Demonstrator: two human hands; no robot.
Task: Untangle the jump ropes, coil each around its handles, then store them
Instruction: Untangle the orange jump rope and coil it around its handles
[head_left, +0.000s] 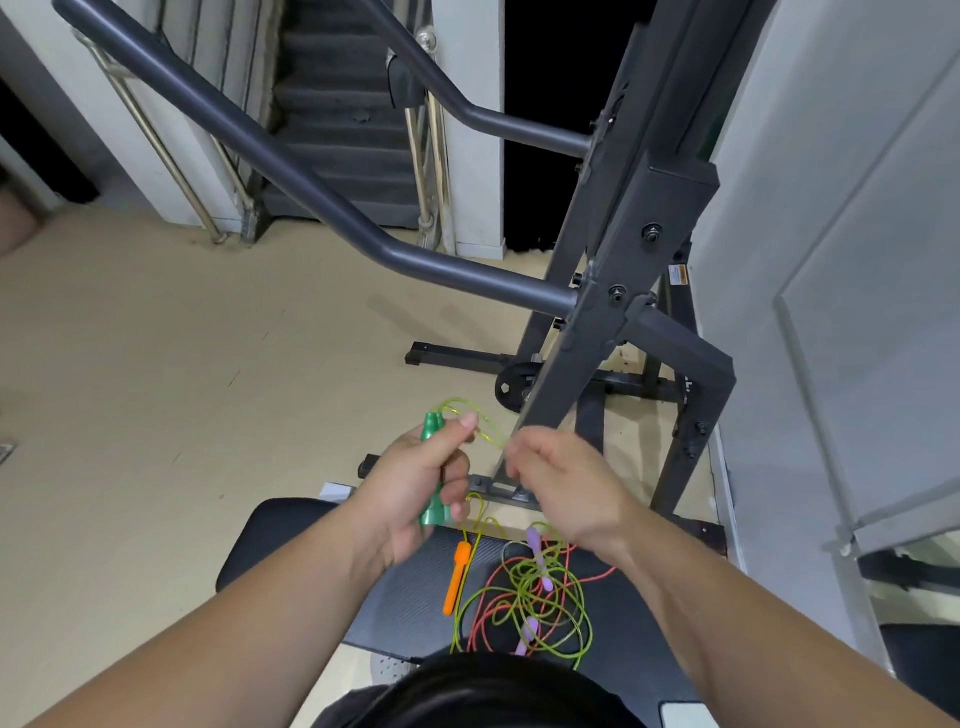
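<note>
My left hand (415, 483) grips the green handles (434, 467) upright, thumb pressing a loop of yellow-green rope (470, 415) at their top. To the right, my right hand (566, 483) pinches the same yellow-green rope near its fingertips. The rope hangs down to the black bench pad (405, 587). There a tangle of green and red rope (535, 592) lies with an orange handle (456, 577) and two purple handles (537, 556) in it.
A dark grey steel rack (623, 291) with a long angled bar stands right behind my hands. A weight plate (511, 387) lies at its base. Beige floor spreads to the left; a white wall panel (841, 260) is at right.
</note>
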